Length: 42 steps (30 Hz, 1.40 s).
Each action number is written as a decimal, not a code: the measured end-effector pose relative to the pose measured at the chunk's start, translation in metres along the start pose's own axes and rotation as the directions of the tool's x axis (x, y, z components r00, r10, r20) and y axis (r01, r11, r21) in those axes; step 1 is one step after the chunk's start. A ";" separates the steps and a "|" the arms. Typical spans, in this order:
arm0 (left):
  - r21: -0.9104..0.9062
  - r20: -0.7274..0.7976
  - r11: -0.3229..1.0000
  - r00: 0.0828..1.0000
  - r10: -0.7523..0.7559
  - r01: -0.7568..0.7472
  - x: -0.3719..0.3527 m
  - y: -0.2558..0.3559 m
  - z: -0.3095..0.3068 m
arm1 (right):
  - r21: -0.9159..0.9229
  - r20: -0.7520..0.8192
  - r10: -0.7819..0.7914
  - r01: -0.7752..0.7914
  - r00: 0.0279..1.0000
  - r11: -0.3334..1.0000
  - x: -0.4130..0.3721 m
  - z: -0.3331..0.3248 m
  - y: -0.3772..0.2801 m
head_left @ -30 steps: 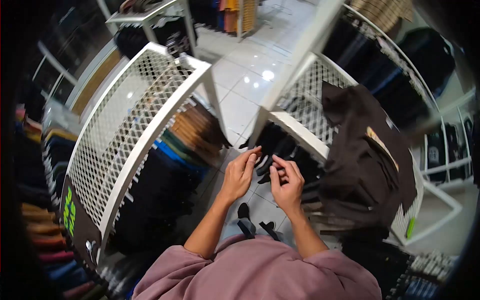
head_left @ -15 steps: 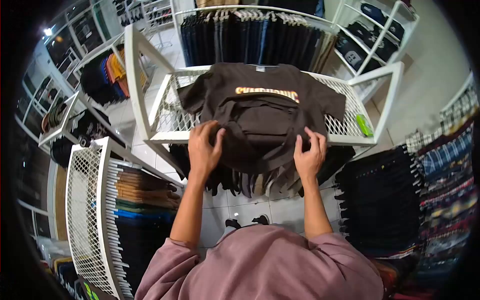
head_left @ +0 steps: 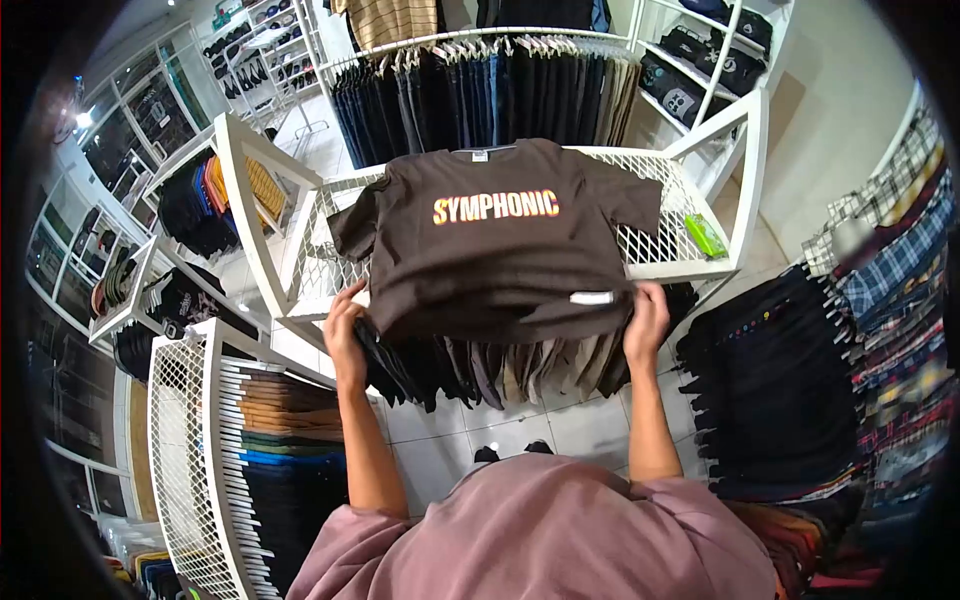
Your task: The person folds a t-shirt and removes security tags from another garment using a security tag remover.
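Observation:
A dark brown T-shirt [head_left: 480,245] with "SYMPHONIC" printed across the chest lies face up on a white mesh rack top [head_left: 690,200]. Its collar points away from me, and its lower part hangs over the near edge. At the left end of the hem, my left hand [head_left: 346,328] is closed on the fabric. My right hand [head_left: 648,318] pinches the opposite hem corner, close to a small white label [head_left: 592,298]. The sleeves rest spread on the mesh.
A bright green packet [head_left: 706,236] lies at the rack's right end. Hanging trousers [head_left: 480,95] line the rail behind. Clothes racks stand close on my left [head_left: 290,430] and right [head_left: 770,400], and more garments hang below the mesh top.
The shirt's bunched lower part has been pulled down and flattened, uncovering the full print and the white label. My hands have moved apart to the hem corners. The view has shifted slightly.

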<state>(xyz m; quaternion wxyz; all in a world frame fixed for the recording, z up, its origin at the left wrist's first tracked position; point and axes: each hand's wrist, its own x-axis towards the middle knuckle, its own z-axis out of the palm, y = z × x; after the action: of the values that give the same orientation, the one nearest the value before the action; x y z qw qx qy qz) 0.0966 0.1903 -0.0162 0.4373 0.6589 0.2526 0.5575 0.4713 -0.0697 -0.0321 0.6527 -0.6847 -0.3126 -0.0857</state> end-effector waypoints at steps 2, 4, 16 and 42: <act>0.045 -0.082 0.992 0.990 -0.112 0.116 -0.012 -0.005 -0.006 | 0.088 0.034 0.082 -0.085 0.996 0.993 -0.001 -0.017 0.015; 0.154 -0.257 0.943 0.933 -0.252 0.297 -0.015 0.000 0.007 | -0.096 0.040 0.127 -0.123 0.991 0.988 0.003 -0.012 0.017; 0.320 -0.224 0.912 0.956 -0.190 0.256 -0.020 0.000 0.031 | -0.101 0.050 0.159 -0.153 0.986 0.983 0.005 0.016 0.016; 0.865 0.208 0.453 0.976 0.067 -0.216 0.233 -0.119 0.116 | -0.658 0.514 -0.009 0.401 0.858 0.638 0.238 0.223 0.087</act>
<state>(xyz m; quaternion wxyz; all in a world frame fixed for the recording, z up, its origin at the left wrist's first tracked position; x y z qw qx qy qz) 0.2839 0.4059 0.0019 0.0030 0.8465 0.4159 0.3322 0.6417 0.2208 -0.0097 0.2048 -0.8484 -0.4744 -0.1153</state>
